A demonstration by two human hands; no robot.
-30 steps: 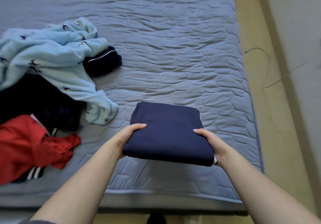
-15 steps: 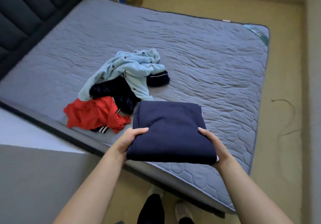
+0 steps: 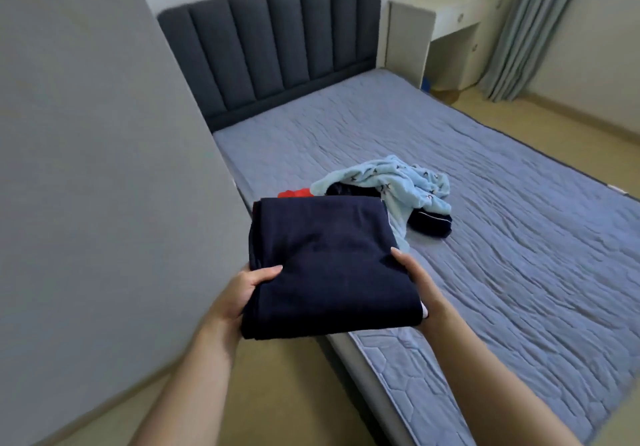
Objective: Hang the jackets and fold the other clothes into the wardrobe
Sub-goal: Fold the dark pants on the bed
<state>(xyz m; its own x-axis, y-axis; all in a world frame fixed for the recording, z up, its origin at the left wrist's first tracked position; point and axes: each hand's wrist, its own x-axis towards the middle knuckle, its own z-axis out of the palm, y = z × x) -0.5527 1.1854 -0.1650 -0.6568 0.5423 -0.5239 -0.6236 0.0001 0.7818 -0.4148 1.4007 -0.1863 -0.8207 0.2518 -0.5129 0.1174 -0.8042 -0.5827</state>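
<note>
Across 1 to 5 o'clock, quilted grey mattress [image 3: 502,244]; at 12, dark padded headboard [image 3: 277,47]. Dead centre, held over the mattress's near edge, folded navy garment [image 3: 329,265]. Beyond it at 1 o'clock, lying on the mattress, pale-blue garment [image 3: 391,179] heaped over a red one [image 3: 294,192]. Clamped on the navy fold's sides, left hand [image 3: 239,293] at 8 o'clock and right hand [image 3: 419,286] at 4, thumbs on top, fingers tucked beneath.

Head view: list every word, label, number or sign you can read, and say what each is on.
No text can be read anywhere.
Small white patch at a corner of the folded navy garment: too small to read.
Dark marks on the light blue garment: a pattern, not letters.
</note>
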